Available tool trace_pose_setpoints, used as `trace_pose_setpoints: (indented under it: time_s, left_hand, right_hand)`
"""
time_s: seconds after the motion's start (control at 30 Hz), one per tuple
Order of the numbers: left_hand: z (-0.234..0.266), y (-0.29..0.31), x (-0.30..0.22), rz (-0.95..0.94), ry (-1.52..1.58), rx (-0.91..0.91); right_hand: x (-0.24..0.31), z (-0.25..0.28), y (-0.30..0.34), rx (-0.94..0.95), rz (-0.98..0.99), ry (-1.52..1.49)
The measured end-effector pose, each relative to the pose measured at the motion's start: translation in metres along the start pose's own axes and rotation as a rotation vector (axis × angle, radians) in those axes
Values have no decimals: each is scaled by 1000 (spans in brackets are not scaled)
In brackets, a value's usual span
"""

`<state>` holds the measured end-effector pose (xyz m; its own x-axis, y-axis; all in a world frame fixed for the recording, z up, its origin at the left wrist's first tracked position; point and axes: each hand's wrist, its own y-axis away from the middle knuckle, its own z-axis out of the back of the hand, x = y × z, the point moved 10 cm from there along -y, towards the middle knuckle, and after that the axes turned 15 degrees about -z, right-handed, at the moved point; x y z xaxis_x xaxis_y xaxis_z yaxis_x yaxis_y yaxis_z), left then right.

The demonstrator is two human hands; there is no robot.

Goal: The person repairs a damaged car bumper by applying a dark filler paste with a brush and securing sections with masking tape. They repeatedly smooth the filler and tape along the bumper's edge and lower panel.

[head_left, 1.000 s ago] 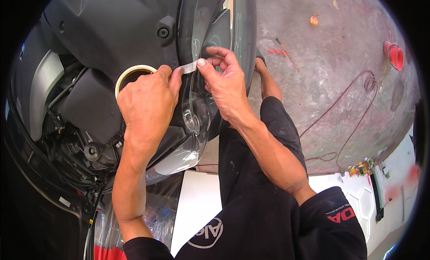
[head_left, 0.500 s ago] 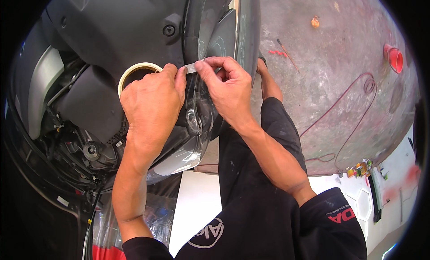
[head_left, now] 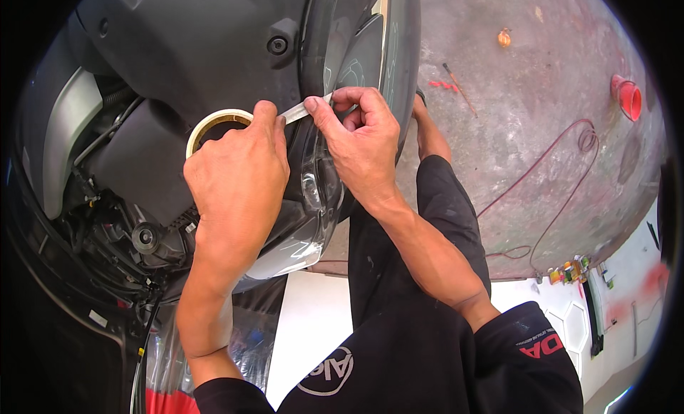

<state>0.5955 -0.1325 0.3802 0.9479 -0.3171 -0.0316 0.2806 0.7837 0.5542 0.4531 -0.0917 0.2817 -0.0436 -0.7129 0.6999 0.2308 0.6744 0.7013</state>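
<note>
My left hand (head_left: 239, 175) grips a roll of masking tape (head_left: 204, 126), pale yellow at its rim; the hand covers much of it. From there a short strip of tape (head_left: 296, 114) stretches across to my right hand (head_left: 362, 140). The right thumb and bent fingers pinch the strip's free end. Both hands are over the front corner of a dark car, above its clear headlight (head_left: 311, 193) and the edge of the bumper (head_left: 402, 58).
The engine bay, with a black cover (head_left: 192, 50) and a silver curved part (head_left: 73, 140), lies on the left. On the grey floor (head_left: 527, 79) are a thin stick (head_left: 459, 88), a red cup-shaped object (head_left: 627, 98) and a looping hose (head_left: 548, 157).
The hands have drawn slightly apart, the left one shifting a little left, and more tape shows between them. The right thumb has shifted left along the strip.
</note>
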Motion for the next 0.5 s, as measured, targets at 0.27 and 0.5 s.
trace_pose_setpoints:
  time_s: [0.27,0.5]
  left_hand:
    - [-6,-9,-6,-51,-89,-46]
    - [-8,-5,-10,-123,-60,-59]
  right_hand:
    - [1,-6,8,-78,67,66]
    - [2,-11,14,-120,-4,202]
